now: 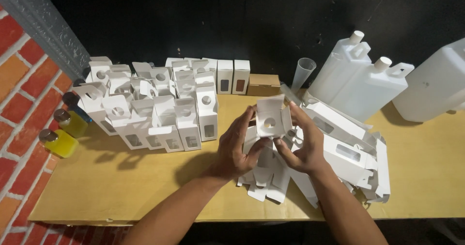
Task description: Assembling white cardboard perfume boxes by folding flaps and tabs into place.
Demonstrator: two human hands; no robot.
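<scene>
beyond the fingertips, well apart to the far right, stood three big white plastic jugs (373, 80) against the dark wall, with a clear plastic cone (302, 70) just left of them; under everything lay the tan table (121, 182); up and to the left of the fingers, well apart from them, stood a crowd of assembled white window boxes (160, 109), tabs up; directly beneath and to the right of the hands spread a heap of flat white carton blanks (348, 148), some touching the wrists; a small brown box (264, 85) sat just beyond the fingers at the wall; three small bottles (65, 129), two of them yellow, lay far left by the brick wall.

the left hand (235, 148) and the right hand (302, 145) met over the heap, fingers (286, 148) clamped on one half-folded white carton (270, 116) held just above the blanks; left fingers gripped its left and lower edge, right fingers its right side, thumbs to the front; the round-holed tab faced the camera.

as a judgement, folding it well would call for keeping the side panels square between both hands, pressing along the creases rather than mid-panel, and guiding the tab in without bending the hole or crushing the thin card.
</scene>
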